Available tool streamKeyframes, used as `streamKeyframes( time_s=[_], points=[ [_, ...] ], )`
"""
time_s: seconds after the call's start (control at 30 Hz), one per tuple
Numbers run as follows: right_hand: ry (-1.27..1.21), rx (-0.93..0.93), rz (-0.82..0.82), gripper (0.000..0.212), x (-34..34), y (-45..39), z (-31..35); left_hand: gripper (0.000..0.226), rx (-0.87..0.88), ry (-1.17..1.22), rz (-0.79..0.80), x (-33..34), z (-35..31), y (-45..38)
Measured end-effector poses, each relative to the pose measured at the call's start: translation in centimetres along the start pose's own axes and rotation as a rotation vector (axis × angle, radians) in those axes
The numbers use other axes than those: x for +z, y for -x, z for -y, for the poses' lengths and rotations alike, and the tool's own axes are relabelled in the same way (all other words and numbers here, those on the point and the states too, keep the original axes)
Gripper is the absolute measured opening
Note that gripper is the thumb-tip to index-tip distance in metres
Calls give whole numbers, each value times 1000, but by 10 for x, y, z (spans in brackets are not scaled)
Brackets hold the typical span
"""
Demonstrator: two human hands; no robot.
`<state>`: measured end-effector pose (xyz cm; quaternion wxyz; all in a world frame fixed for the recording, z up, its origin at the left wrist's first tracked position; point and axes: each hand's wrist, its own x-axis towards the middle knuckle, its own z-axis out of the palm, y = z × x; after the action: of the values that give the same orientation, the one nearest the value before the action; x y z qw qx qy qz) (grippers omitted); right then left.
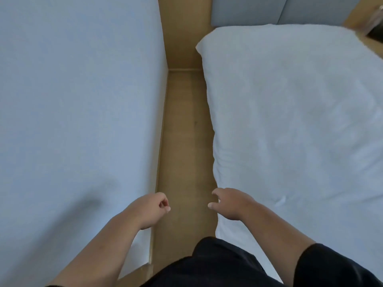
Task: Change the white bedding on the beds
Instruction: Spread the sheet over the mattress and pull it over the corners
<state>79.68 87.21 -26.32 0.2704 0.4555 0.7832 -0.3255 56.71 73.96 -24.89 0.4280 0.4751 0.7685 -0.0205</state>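
Observation:
I stand in a narrow wooden-floored aisle between two beds. A flat white sheet [78,100] covers the bed on the left. On the right bed lies white bedding [290,121], rumpled, with its edge hanging over the aisle side. My left hand [152,210] hovers at the left bed's edge with its fingers loosely curled, holding nothing. Beside the right bed's near edge, my right hand [230,203] has relaxed, slightly bent fingers that grip nothing; whether it touches the bedding I cannot tell.
The aisle floor [184,141] runs ahead to a wooden wall panel [184,32]. A grey padded headboard [269,11] stands behind the right bed. A dark object [375,36] sits at the far right on a wooden surface.

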Motion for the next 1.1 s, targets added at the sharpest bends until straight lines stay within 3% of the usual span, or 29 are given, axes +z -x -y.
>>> streamKeyframes(
  time_s=[0.3, 0.7, 1.1],
  points=[
    [-77, 47, -34, 60, -102, -81, -29, 21, 33, -103, 62, -92, -48, -100],
    [22, -41, -90, 56, -375, -263, -51, 18, -18, 68, -77, -286, -138, -285],
    [-19, 37, -33, 56, -500, -431, -37, 21, 31, 73, 0, -439, -152, -482]
  ],
)
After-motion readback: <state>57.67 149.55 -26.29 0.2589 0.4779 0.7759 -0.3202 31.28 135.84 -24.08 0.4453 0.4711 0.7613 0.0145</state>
